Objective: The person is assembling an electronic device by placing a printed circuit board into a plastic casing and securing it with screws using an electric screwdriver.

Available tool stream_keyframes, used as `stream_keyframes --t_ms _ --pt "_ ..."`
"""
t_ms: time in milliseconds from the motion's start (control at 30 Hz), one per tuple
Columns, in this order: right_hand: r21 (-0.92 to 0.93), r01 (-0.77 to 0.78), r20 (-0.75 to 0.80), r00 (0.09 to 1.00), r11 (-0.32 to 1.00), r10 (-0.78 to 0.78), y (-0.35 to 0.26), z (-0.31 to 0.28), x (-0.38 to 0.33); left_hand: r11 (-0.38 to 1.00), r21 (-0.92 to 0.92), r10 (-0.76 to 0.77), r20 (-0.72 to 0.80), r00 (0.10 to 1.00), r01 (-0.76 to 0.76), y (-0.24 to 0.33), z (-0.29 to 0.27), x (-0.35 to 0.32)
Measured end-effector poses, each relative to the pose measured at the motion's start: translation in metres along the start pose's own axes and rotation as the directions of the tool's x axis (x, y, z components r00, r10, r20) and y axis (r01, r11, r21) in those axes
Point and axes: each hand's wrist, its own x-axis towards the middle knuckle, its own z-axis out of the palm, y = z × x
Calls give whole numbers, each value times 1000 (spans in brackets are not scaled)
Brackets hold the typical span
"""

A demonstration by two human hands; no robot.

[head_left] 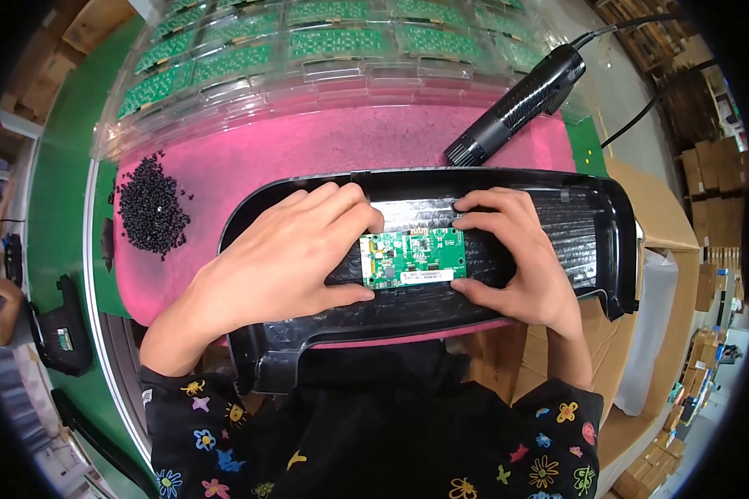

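1. Pink matting (308, 154) covers a green-edged workbench (66, 158), where a person in a black top with bright flower prints leans over a long black plastic housing (591, 241) that lies across the mat.

2. Both hands frame a small green circuit board (412, 258) that sits in the middle of the housing, on a strip of dark woven padding (558, 229).

3. At the board's left edge, the left hand (283, 258) lies spread, fingers extended and pressing down, thumb at the lower corner and fingertips at the upper.

4. At the right edge, the right hand (520, 258) pinches the board between thumb below and curled fingers above.

5. Just beyond the housing, a black handheld tool (520, 104) with a textured grip lies tilted on the mat, its cable (624, 25) running off toward the upper right.

6. To the left, a heap of small black pellets (148, 208) rests on the mat, well apart from the hands.

7. At the far side, clear plastic trays (324, 79) stacked in rows hold many more green boards (337, 41).

8. Cardboard boxes (711, 175) and white wrapping (649, 324) crowd the right of the bench; another black part (58, 328) lies at the far left.
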Motion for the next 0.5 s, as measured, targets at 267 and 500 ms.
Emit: stream_keyframes --t_ms 267,500 --pt "-13 5 -2 1000 1000 -5 0 -2 -3 999 -40 22 -22 1000 -22 2 0 -1" --pt "-100 -49 10 999 994 50 -15 -10 -4 999 -34 19 -18 1000 -20 3 0 -2"
